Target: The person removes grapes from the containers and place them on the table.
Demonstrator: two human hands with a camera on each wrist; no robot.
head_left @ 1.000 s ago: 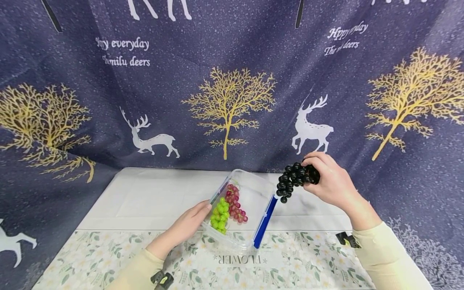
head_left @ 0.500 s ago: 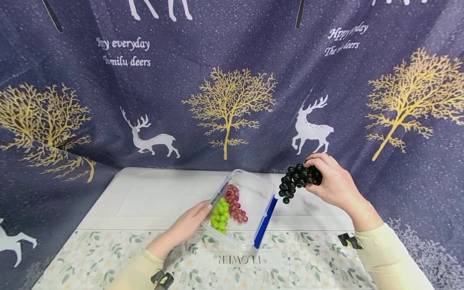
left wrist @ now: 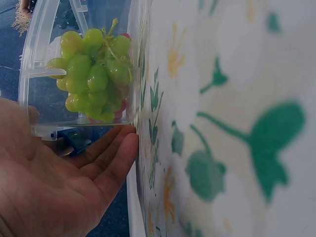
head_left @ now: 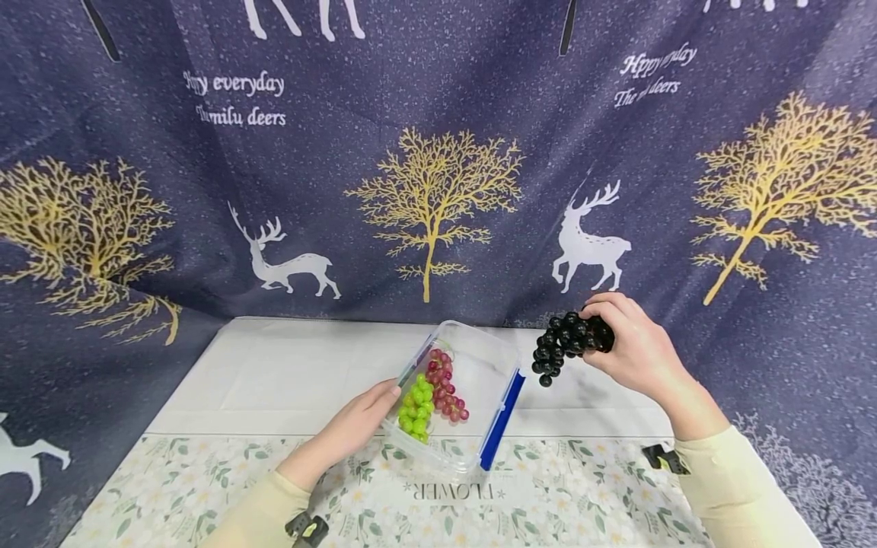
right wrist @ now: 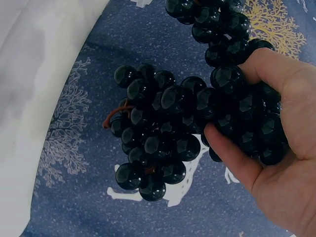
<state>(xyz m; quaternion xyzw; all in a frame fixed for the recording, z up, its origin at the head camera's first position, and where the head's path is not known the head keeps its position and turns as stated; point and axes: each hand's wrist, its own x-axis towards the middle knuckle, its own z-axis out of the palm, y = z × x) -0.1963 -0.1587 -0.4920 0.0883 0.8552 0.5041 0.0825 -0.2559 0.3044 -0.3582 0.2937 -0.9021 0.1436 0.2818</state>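
Note:
In the head view a clear plastic container [head_left: 485, 358] with a blue latch flap [head_left: 502, 422] on its right side stands on the table. A bunch of green grapes [head_left: 416, 407] and a bunch of red grapes [head_left: 444, 384] lie in its left part. My left hand [head_left: 366, 415] rests against the container's left side, fingers extended along the outer wall in the left wrist view. To the right, my right hand [head_left: 633, 342] grips a bunch of black grapes [head_left: 563, 341], held above the table with its lower end hanging. Thumb and fingers close around it in the right wrist view.
A floral cloth [head_left: 562, 495] covers the table's near part, and a white surface [head_left: 301, 365] lies behind it. A dark blue curtain [head_left: 479, 99] with deer and trees hangs at the table's back edge.
My right hand has drifted slightly right and down with the black grapes, away from the container's right edge. The left hand, container and other grapes have stayed put.

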